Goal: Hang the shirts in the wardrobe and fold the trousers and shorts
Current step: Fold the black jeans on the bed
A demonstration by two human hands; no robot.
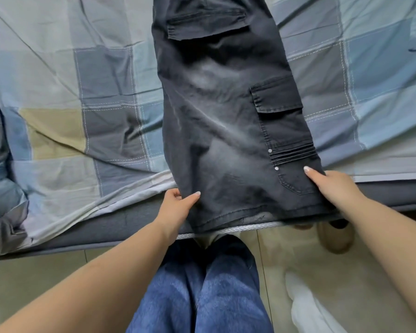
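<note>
a pair of dark grey cargo shorts (226,121) lies lengthwise on the bed (87,97), folded in half along its length, running from the near edge of the mattress away to the top of the view. the near end hangs slightly over the bed's edge, above a pale braided trim. two flap pockets show on the upper face — one near the far end, one at the right side about midway — with a ribbed panel and small metal studs below the second.

both forearms reach forward from the bottom corners, bare, angled inward toward the shorts. the left hand (175,207) is at the near-left corner of the cloth, wrist bent slightly, thumb lying on top of the fabric and the fingers curled beneath the edge — it pinches that corner. the right hand (332,186) is at the near-right edge, thumb pressed flat on top beside a small stitched pocket, the other fingers tucked under the fabric out of sight; it too grips the edge.

the bed is covered by a creased patchwork sheet of blue, grey and tan squares. below, the person's legs in blue jeans (202,292) stand against the bed on a pale tiled floor (34,280), with a white cloth (308,306) lying on the tiles at the lower right.
</note>
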